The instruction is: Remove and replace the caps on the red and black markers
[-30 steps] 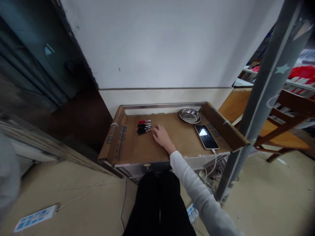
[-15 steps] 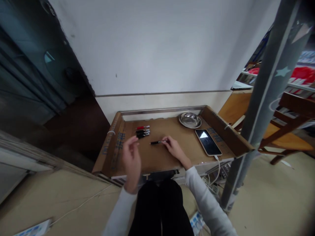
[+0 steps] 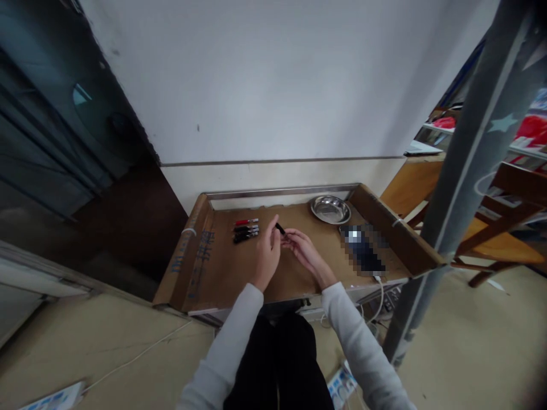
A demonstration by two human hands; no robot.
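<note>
A black marker pen (image 3: 280, 229) is pinched in the fingertips of my right hand (image 3: 304, 250), tilted with its dark end up and to the left. Close beside that end is my left hand (image 3: 268, 253), its fingers stretched upward; whether they touch the pen I cannot tell. To the left, a red marker (image 3: 244, 222) lies on the cardboard-lined tray (image 3: 231, 267), with several black markers (image 3: 245, 232) in a row just below it.
A round metal dish (image 3: 330, 210) stands at the tray's back right. In front of it lies a phone (image 3: 363, 250), blurred out, with a white cable (image 3: 382, 296) running off the front edge. Raised cardboard sides (image 3: 395, 233) border the tray, and a grey post (image 3: 453, 188) rises at right.
My left hand has moved right, from near the black markers to beside my right hand. The held pen has been lifted and turned from lying nearly flat to a tilt.
</note>
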